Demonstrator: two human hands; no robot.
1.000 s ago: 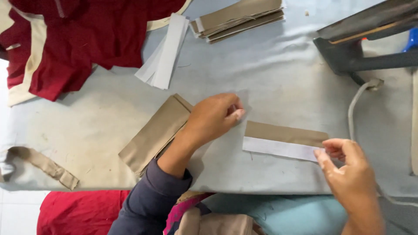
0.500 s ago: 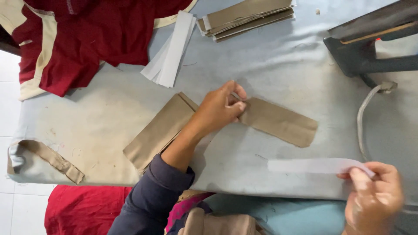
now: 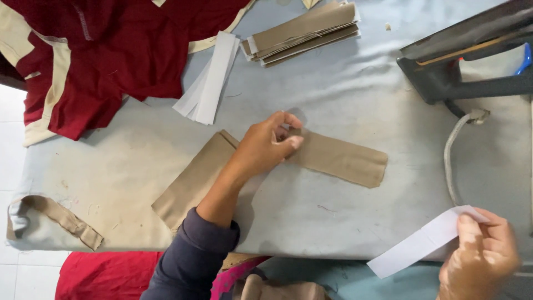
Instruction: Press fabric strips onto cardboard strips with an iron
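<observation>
Mid-table, I see the left hand pressing fingertips down on one end of a tan fabric strip that lies flat; fingers bent, pinning it rather than closed around it. Right hand sits off the near edge by the right corner, pinching a white paper strip between thumb and fingers. Second tan piece lies under the left forearm. Iron at far right.

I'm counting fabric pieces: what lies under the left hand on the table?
The left hand presses one end of a tan fabric strip lying flat on the grey table. A stack of tan strips lies under the forearm. Whether anything sits beneath the palm is hidden.
</observation>
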